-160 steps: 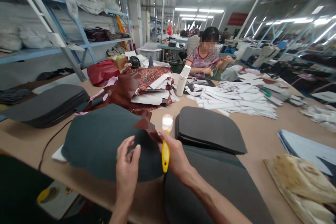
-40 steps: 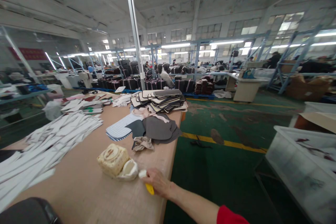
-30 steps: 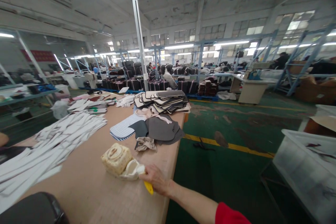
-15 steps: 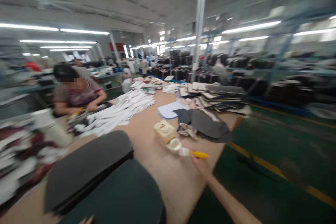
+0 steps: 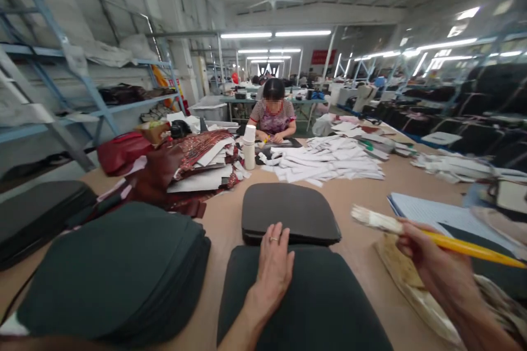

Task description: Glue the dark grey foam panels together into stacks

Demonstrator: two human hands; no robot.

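Observation:
My left hand [image 5: 274, 266] lies flat with its fingers extended on a dark green panel [image 5: 304, 296]. Its fingertips reach the near edge of a dark grey rounded panel [image 5: 290, 208], which lies just beyond. In my right hand [image 5: 440, 266] is a paintbrush [image 5: 461, 242] with a yellow handle, pinched near its whitish, coated bristle end, which points left. The brush is above the table, apart from the panels. Below that hand sits a yellowish, coated container [image 5: 395, 269], partly hidden by the hand and forearm.
A thick stack of dark green panels [image 5: 119, 263] stands at the left, a grey stack [image 5: 39, 219] beyond it. Reddish-brown scraps [image 5: 181, 170], a white bottle [image 5: 249, 148] and white strips [image 5: 329, 159] lie farther back. A person [image 5: 274, 112] works across the table. A lined sheet [image 5: 436, 214] lies right.
The view has swung left. My right hand has brought the brush up and away from the container. My left hand, mostly out of frame before, now rests on the green panel.

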